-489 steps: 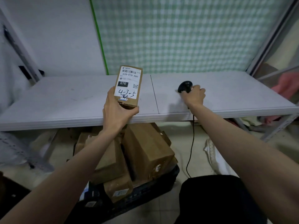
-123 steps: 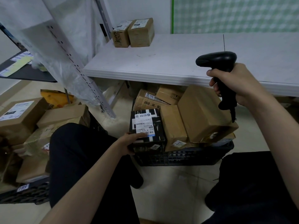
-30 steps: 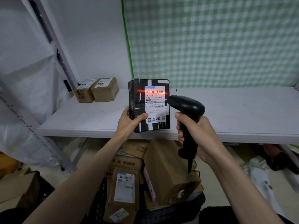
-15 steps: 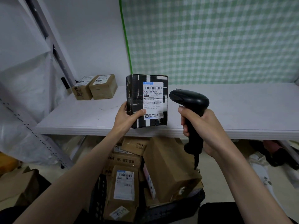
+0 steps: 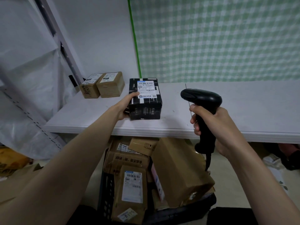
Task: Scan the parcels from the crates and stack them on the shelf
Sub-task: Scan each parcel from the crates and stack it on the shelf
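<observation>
A black parcel (image 5: 146,104) with a white label on top sits on the white shelf (image 5: 243,108), near its front edge. My left hand (image 5: 128,105) grips the parcel's left side, thumb on top. My right hand (image 5: 212,125) holds the black barcode scanner (image 5: 202,101) by its handle, above the shelf's front edge and to the right of the parcel. Two small brown parcels (image 5: 102,86) stand side by side at the shelf's back left. Under the shelf, a black crate (image 5: 107,190) holds several brown cardboard parcels (image 5: 177,172).
A grey shelf upright (image 5: 53,34) and white plastic sheeting (image 5: 24,78) stand on the left. More brown boxes (image 5: 9,163) lie on the floor at the left. The scanner's cable (image 5: 207,161) hangs below my right hand. Behind the shelf is a green checked wall.
My left hand has lowered the black parcel from in front of the scanner onto the shelf. The red scan line seen a second ago is gone. The scanner has drawn slightly right.
</observation>
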